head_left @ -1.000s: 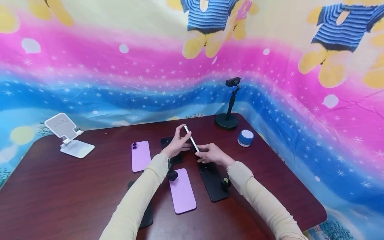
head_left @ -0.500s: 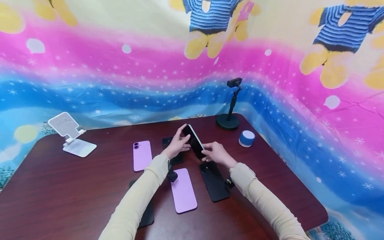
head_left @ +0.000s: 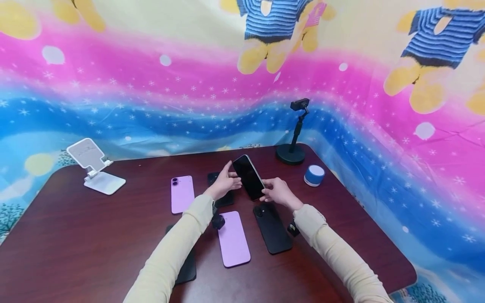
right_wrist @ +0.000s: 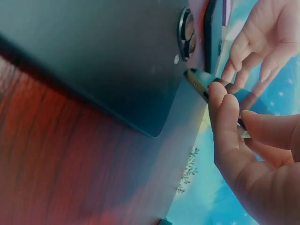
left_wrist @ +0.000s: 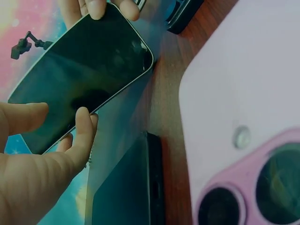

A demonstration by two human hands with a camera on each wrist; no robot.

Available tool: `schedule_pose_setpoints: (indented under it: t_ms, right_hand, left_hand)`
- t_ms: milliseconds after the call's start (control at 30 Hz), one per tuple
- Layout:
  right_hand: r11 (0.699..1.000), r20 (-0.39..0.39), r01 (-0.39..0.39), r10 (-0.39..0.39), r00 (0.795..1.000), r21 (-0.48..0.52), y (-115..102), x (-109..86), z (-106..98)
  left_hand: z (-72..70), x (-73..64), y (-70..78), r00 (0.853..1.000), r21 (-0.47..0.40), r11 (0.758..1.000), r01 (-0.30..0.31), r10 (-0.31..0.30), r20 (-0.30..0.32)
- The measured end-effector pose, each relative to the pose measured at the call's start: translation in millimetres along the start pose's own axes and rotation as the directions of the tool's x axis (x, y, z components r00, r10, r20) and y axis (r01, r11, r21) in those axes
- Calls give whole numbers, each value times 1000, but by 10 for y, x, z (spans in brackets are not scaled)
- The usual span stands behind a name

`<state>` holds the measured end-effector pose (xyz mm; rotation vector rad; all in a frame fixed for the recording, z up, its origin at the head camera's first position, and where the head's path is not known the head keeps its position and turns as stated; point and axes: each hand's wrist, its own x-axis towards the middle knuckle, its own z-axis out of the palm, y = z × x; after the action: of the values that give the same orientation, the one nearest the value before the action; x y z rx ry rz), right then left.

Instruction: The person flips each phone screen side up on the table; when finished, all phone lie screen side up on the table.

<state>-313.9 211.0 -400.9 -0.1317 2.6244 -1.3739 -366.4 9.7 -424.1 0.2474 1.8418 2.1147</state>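
A smartphone (head_left: 248, 176) with a dark screen and pale metal rim stands tilted above the table, its screen towards the head camera. My right hand (head_left: 279, 192) pinches its lower right edge, thumb in front and fingers behind, as the right wrist view shows. My left hand (head_left: 222, 185) is at its left edge with loosely spread fingers, its thumb and a fingertip overlapping the screen in the left wrist view. Below lie a black phone (head_left: 273, 229), back up with its camera showing, and a lilac phone (head_left: 235, 242). Another dark phone (head_left: 227, 198) is partly hidden behind my left hand.
A second lilac phone (head_left: 182, 195) lies further left, and a black phone (head_left: 188, 269) is partly under my left sleeve. A white folding stand (head_left: 104, 183) is at the back left. A black stand (head_left: 290, 154) and a blue-and-white round speaker (head_left: 314, 176) are at the back right.
The held phone has turned from edge-on to showing its screen. My left fingers have loosened from its upper end, while my right hand keeps its hold.
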Motion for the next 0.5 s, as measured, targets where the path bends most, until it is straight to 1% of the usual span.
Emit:
schedule_pose_setpoints:
  t_ms: [67,200,267,333,433,500]
  right_hand:
    - [1000,1,-9,9,1000,4,17,6,-3]
    - [999,13,-42,41,999,26,41,15,-11]
    - [998,22,-57,56,998,39,53,26,-17]
    - [996,31,-74,73,997,53,69,39,-21]
    - [994,43,-86,83,996,71,90,68,-23]
    - [991,49,-99,95,994,86,105,93,-18]
  left_hand:
    - [3,-12,-7,1000,9,1000,2,-2,4]
    - [46,-131,85,1000,37,999,3,-4,28]
    - [67,-183,136,999,42,999,20,-21,29]
    - [66,-164,115,999,53,998,25,-27,26]
    - [46,-91,32,999,64,997,31,-32,9]
    - [16,-29,-47,1000,71,997,12,-13,13]
